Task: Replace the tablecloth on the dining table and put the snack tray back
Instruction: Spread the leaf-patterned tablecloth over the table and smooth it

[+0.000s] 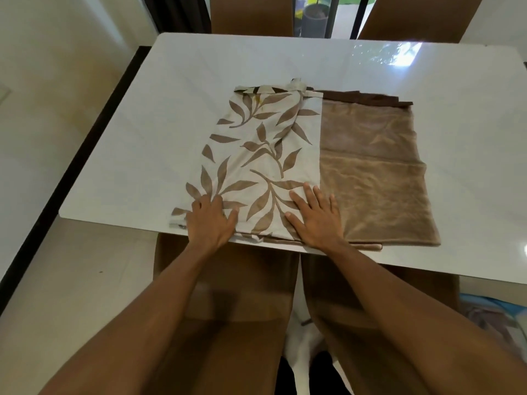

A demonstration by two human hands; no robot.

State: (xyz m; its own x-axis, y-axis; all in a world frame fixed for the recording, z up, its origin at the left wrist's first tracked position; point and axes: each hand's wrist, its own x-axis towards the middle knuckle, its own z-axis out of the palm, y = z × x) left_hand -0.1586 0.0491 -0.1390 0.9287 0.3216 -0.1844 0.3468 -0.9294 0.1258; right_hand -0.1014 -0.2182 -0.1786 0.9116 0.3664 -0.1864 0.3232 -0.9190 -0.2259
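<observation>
A folded tablecloth lies on the glossy white dining table (285,61), near its front edge. Its left part is cream with brown leaves (265,149); its right part is plain tan fabric (376,178) with a dark brown strip along the far edge. My left hand (212,220) rests flat on the near left corner of the leaf-patterned part, fingers spread. My right hand (315,215) lies flat with straight fingers on the same part, close to the seam with the tan fabric. No snack tray is in view.
Two brown chairs (228,295) stand tucked under the table's near edge below my arms. Two more brown chair backs (251,12) rise behind the far edge. A glass door with dark frames (358,15) is beyond. Tiled floor (57,109) lies to the left.
</observation>
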